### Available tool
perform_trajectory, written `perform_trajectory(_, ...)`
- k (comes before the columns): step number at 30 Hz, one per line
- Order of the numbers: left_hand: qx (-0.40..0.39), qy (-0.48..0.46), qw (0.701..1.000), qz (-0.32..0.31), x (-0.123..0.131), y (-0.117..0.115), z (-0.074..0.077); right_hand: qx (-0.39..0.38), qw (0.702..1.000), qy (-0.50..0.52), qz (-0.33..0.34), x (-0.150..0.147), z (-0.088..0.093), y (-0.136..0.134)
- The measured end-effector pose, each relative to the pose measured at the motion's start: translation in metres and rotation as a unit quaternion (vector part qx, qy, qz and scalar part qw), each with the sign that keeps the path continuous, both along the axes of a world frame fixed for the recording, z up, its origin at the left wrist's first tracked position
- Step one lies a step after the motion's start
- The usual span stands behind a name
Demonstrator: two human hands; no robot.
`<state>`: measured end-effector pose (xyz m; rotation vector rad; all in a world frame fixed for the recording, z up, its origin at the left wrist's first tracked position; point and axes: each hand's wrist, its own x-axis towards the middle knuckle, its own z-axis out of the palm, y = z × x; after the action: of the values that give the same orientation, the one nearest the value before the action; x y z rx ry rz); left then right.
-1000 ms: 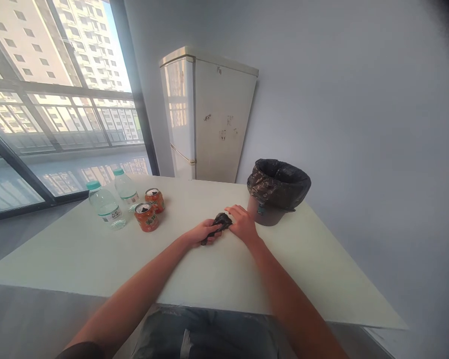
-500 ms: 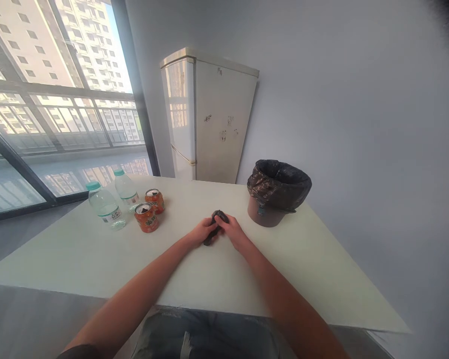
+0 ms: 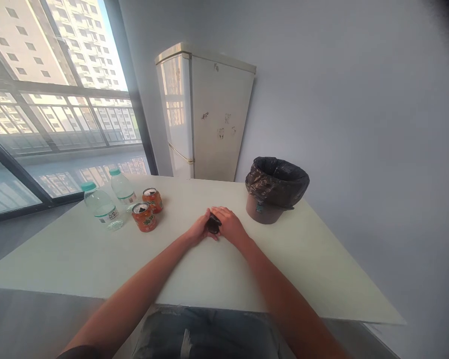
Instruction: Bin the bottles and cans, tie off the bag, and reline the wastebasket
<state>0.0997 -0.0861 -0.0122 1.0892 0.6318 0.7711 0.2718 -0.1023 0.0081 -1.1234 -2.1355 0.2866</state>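
Note:
A small, shiny black bundle, which looks like a rolled-up black plastic bag (image 3: 213, 224), is between my two hands just over the middle of the table. My left hand (image 3: 199, 230) closes on it from the left side, with fingers passing beneath. Curled over its top and right side is my right hand (image 3: 230, 225). Fingers cover part of the bundle, so its full shape is hidden.
On the white table (image 3: 194, 279), two orange cans (image 3: 144, 219) stand left of my hands, beside two clear bottles (image 3: 104, 212) with green caps. A brown bin (image 3: 264, 212) lined with a black bag stands to the right. Behind the table is a white fridge (image 3: 220, 104).
My right hand has turned and now wraps over the top of the black bundle. The bundle has shifted from a long, slanted position to a more compact one between the palms.

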Motion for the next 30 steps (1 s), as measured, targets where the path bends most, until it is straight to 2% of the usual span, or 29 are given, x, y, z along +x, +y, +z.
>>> perform_trajectory(3, 0.013, 0.002, 1.000, 0.002, -0.002, 0.000, 0.000, -0.022, 0.999, -0.001, 0.041, 0.001, -0.003, 0.000)
perform_trajectory(5, 0.028, 0.008, 0.999, 0.014, -0.002, 0.001, 0.000, -0.062, 0.995, 0.043, 0.063, 0.004, -0.006, 0.000)
perform_trajectory(6, 0.033, 0.009, 0.999, 0.020, -0.002, 0.002, 0.000, -0.086, 0.991, 0.079, 0.061, 0.006, -0.008, 0.000)
perform_trajectory(9, 0.045, 0.008, 0.998, 0.031, -0.001, 0.004, -0.001, -0.150, 0.968, 0.204, -0.003, 0.007, -0.012, 0.004)
perform_trajectory(12, 0.050, 0.011, 0.998, 0.041, 0.000, 0.005, -0.003, -0.166, 0.951, 0.260, -0.028, 0.004, -0.014, 0.007)
perform_trajectory(18, 0.010, 0.014, 0.998, 0.055, 0.000, 0.006, -0.007, -0.080, 0.967, 0.236, -0.056, 0.004, -0.007, -0.001)
perform_trajectory(22, -0.015, -0.025, 0.998, 0.049, -0.001, 0.005, -0.003, -0.027, 0.989, 0.149, 0.001, 0.010, 0.003, -0.005)
perform_trajectory(25, -0.022, -0.060, 0.997, 0.035, -0.003, 0.002, 0.002, 0.019, 0.998, 0.065, 0.012, 0.011, 0.008, -0.006)
perform_trajectory(27, -0.020, -0.073, 0.997, 0.030, -0.003, 0.001, 0.004, 0.036, 0.998, 0.048, 0.015, 0.010, 0.010, -0.006)
perform_trajectory(30, -0.003, -0.077, 0.996, 0.038, -0.003, 0.003, 0.002, 0.048, 0.995, 0.071, 0.058, 0.008, 0.010, -0.009)
